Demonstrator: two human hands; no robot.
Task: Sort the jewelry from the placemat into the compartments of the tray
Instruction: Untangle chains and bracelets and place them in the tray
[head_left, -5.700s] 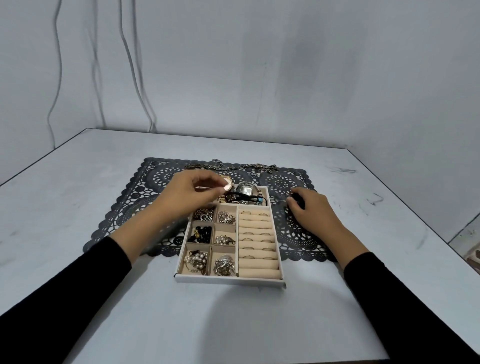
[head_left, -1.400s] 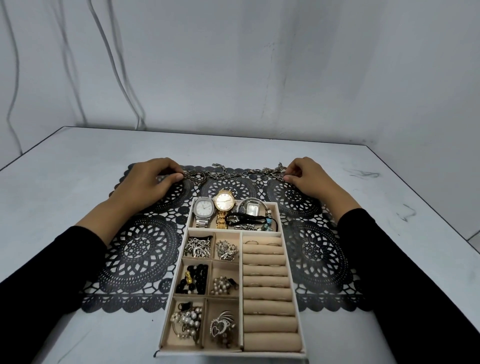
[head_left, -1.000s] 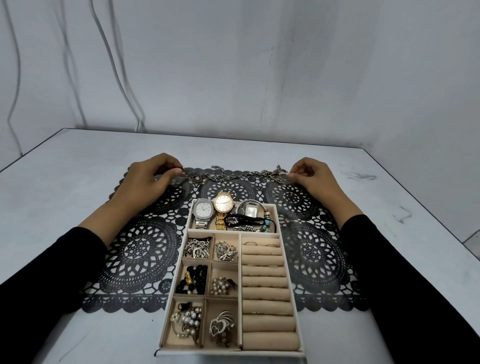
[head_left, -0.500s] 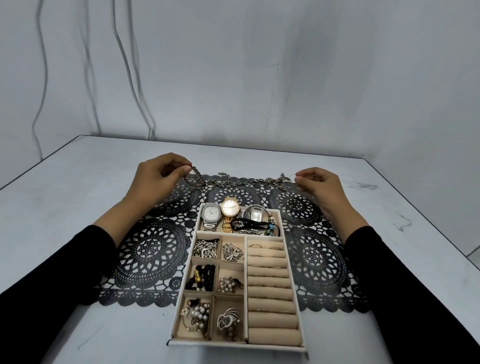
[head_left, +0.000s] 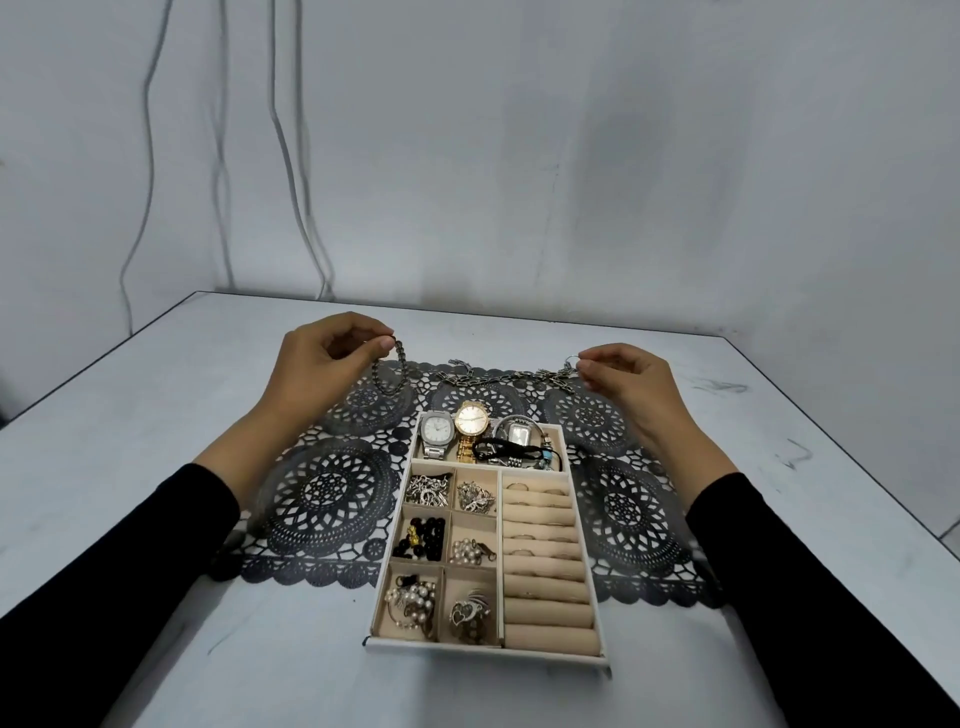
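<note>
Both hands are up over the far edge of the placemat (head_left: 332, 499), and there's a long chain necklace (head_left: 498, 375) strung between them. The left hand (head_left: 322, 364) has thumb and forefinger pinched shut on one end, lifted clear so a loop of dark links dangles just beneath the fingertips. The right hand (head_left: 626, 379) is pinched on the other end, right at a small ring, with the remaining fingers curled in. The middle of the chain sags down and lies along the far edge of the black lace placemat, just beyond the tray (head_left: 483, 649). The tray sits at the middle of the tabletop (head_left: 156, 415), its near end hanging off the placemat's near edge onto bare surface. In its far compartment, a silver watch (head_left: 435, 431), a gold watch (head_left: 471, 422) and a smaller watch (head_left: 517, 434) lie side by side, with a dark cord piece across them. The six small compartments on the left hold silvery pieces, black beads (head_left: 422, 538) and pearls (head_left: 410, 603), with a heart-shaped piece (head_left: 467, 610) nearest the person. Rings are tucked between the beige rolls (head_left: 545, 571) on the right. Black sleeves cover both forearms.
</note>
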